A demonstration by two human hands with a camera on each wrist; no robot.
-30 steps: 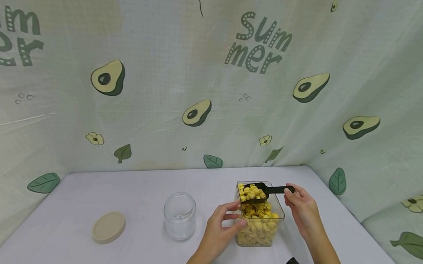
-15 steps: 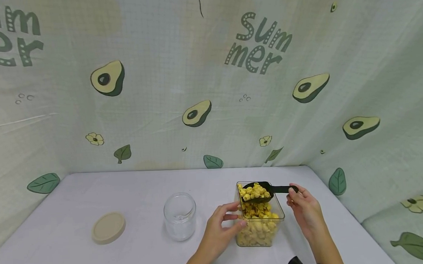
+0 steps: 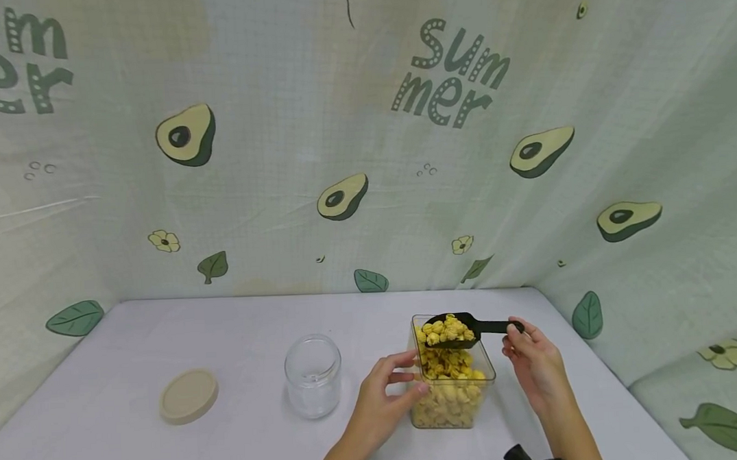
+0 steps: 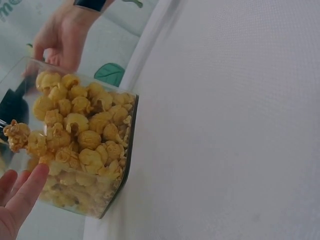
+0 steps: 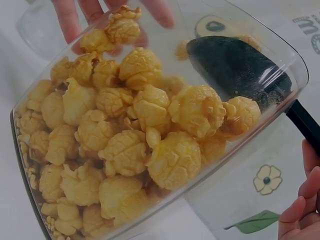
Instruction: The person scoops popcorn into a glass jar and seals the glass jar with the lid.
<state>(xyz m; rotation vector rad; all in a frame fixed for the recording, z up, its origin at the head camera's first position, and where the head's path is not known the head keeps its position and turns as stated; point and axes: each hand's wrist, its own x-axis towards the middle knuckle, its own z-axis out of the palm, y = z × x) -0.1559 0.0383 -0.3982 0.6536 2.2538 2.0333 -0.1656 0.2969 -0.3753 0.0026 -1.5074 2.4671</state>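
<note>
A clear rectangular container (image 3: 487, 363), largely filled with yellow popcorn (image 3: 452, 391), stands upright on the table. My left hand (image 3: 382, 402) touches its left side with fairly straight fingers and thumb. My right hand (image 3: 538, 363) pinches the handle end of a black scoop (image 3: 491, 327). Popcorn is heaped in the scoop's bowl, which lies at the container's mouth. In the right wrist view the dark underside of the scoop (image 5: 235, 67) shows through the clear wall. The left wrist view has my left fingers (image 4: 31, 192) against the container.
To the left of the container stands a clear round jar (image 3: 313, 380), its mouth uncovered. A beige round lid (image 3: 189, 397) lies farther left on the white table (image 3: 248, 448). Behind the table hangs a cloth (image 3: 266, 159) printed with avocados.
The scoop with its popcorn has shifted right and slightly up, and its bowl shows more levelly. My right hand has moved with it. My left hand and the container have stayed in place.
</note>
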